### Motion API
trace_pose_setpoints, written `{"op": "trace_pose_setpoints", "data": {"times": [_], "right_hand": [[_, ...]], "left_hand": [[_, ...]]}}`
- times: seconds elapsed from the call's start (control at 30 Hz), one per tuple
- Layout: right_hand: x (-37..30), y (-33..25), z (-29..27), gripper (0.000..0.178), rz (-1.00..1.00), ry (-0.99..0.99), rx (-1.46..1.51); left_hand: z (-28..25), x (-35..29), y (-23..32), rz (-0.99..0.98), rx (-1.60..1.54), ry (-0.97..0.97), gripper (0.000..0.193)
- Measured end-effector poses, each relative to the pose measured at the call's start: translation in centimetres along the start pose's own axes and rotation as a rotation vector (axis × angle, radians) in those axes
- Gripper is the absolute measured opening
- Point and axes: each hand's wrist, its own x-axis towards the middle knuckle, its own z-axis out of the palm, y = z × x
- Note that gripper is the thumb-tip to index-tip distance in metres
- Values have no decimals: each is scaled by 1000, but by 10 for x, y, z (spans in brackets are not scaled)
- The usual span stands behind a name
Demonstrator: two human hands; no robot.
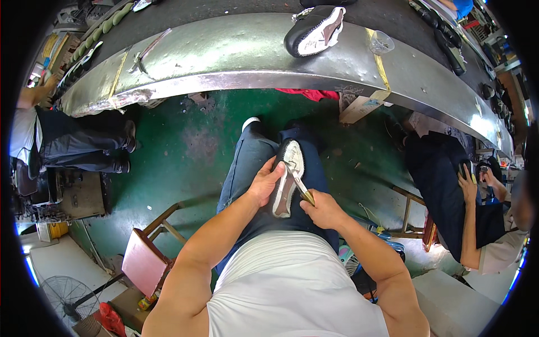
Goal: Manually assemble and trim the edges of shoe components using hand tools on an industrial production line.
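Observation:
An unfinished shoe (282, 196) rests bottom-up on my lap, its toe pointing away from me. A pale, rough layer covers its front, and brown shows toward the heel. My left hand (265, 182) is closed around the shoe's left side. In my closed right hand (325, 209) is a metal hand tool that looks like pincers (300, 181), its handle yellowish. The tool's head touches or lies just over the middle of the shoe bottom. Ahead on the metal bench edge (224, 56) lies another dark shoe (314, 35) with a whitish bottom.
A clear plastic cup (382, 42) and a metal tool (147, 56) lie on the bench. Shoes line its dark belt (236, 11). Co-workers sit left (78, 140) and right (449, 185). A pink-seated stool (145, 261) and a fan (66, 297) stand lower left.

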Motion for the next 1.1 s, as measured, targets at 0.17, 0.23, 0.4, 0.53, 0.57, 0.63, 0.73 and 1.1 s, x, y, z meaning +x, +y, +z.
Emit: {"op": "trace_pose_setpoints", "data": {"times": [0.17, 0.23, 0.4, 0.53, 0.57, 0.63, 0.73, 1.1], "right_hand": [[13, 0, -30, 23, 344, -356, 545], [10, 11, 2, 22, 348, -247, 637], [5, 20, 17, 22, 334, -179, 884], [6, 63, -20, 38, 337, -575, 1174], [5, 57, -37, 42, 335, -593, 1044], [-3, 46, -64, 40, 353, -545, 879], [-1, 21, -77, 34, 266, -408, 551], [37, 5, -58, 41, -49, -116, -178]], "left_hand": [[8, 0, -1, -15, -12, 34, 73], [8, 5, -3, -8, -16, 59, 72], [10, 7, 12, -89, 68, 65, 74], [11, 11, 14, -115, 248, 87, 83], [8, 16, 11, -112, 241, 93, 83], [1, 29, 4, -128, 314, 148, 89], [16, 23, 13, -126, 350, 189, 73], [23, 15, 25, -238, 472, 113, 79]]}}
